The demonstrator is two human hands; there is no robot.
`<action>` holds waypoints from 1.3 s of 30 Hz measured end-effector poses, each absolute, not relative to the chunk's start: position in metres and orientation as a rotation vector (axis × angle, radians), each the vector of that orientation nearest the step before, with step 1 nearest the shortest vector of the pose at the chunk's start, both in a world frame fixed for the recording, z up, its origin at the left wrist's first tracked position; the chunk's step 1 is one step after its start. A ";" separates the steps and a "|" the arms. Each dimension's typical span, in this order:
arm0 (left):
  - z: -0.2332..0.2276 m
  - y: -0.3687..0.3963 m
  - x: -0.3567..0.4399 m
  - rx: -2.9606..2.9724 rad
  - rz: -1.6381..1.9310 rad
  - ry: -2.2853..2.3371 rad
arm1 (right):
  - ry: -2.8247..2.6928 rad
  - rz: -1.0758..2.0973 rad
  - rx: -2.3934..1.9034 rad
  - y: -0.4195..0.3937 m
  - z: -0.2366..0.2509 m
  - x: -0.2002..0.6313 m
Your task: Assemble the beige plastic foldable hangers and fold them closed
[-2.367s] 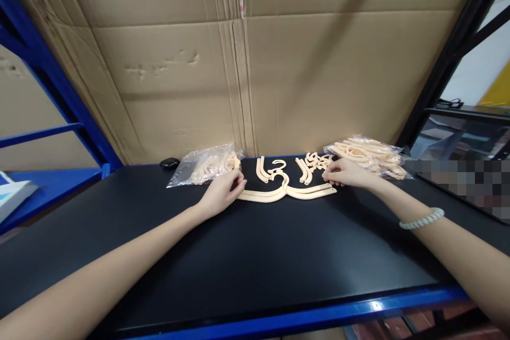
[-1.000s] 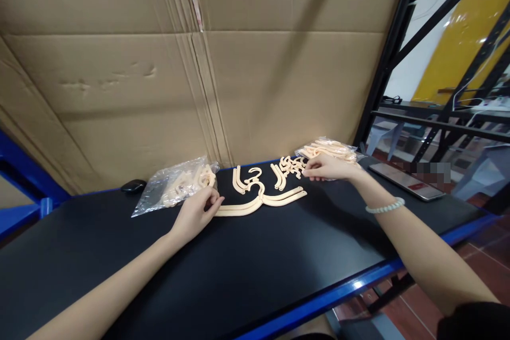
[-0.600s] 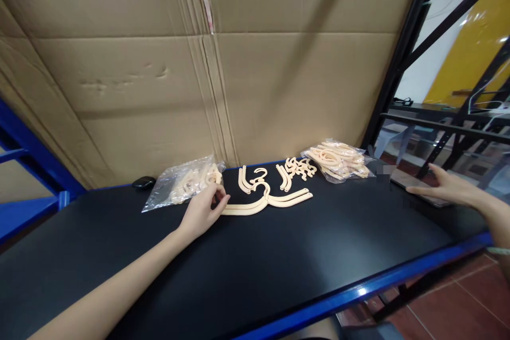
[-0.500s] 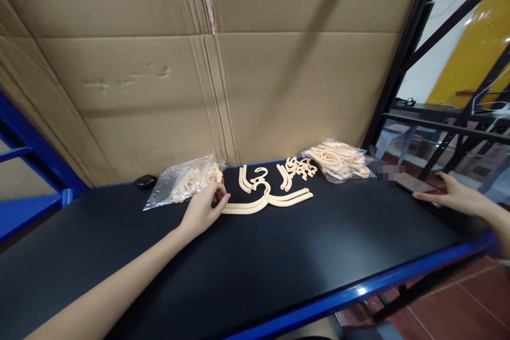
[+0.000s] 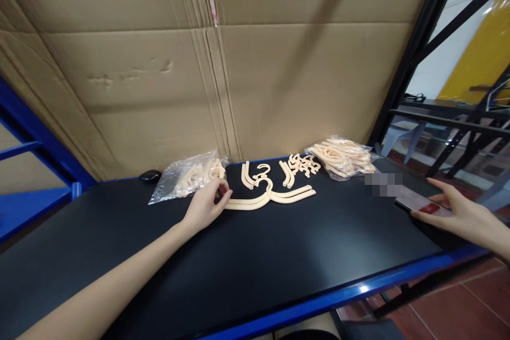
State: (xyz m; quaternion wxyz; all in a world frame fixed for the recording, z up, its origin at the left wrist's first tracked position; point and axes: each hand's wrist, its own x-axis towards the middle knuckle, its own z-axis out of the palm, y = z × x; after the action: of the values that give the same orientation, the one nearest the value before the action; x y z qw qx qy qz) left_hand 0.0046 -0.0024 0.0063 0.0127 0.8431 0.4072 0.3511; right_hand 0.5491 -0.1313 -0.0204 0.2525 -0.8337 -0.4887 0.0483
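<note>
My left hand [image 5: 209,199], its fingers curled and the thumb near the index finger, is at the left end of a cream plastic clothes hanger [image 5: 290,197]. The hanger lies on the black table with its hook [image 5: 268,185] toward the back; my fingers cover its left tip, so whether they grip it or something small is hidden. At the right edge of the table, my right hand [image 5: 458,210] has its thumb and fingers about the near end of a phone [image 5: 422,202], whose screen is partly lit with a red patch.
Behind the hanger lie short curved arms [image 5: 247,175], a loose hook [image 5: 263,171], another pair of arms [image 5: 286,173] and a pile of small hooks [image 5: 305,164]. Clear bags of parts stand left [image 5: 187,175] and right [image 5: 342,156]. A black mouse [image 5: 150,176] is near the cardboard wall [image 5: 159,74].
The view has tilted slightly down and shifted. My right hand and the phone now sit a little nearer the front of the table. My left hand stays at the hanger's left end.
</note>
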 end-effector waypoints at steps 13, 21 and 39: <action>0.032 0.021 0.028 2.902 0.689 1.125 | -2.231 0.063 -1.319 -0.034 0.062 0.373; 0.048 0.044 0.042 3.132 0.145 1.035 | -2.652 0.116 -0.994 0.090 0.035 0.260; 0.035 0.053 0.050 3.486 0.057 0.804 | -1.734 0.325 -1.068 0.067 0.037 0.283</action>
State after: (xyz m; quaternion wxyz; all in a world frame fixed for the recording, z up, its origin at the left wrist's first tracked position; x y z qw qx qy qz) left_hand 0.0501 0.0534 0.0346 -0.2167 0.9512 0.2194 0.0155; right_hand 0.2829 0.0671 0.0373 0.5138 -0.4445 -0.7212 0.1353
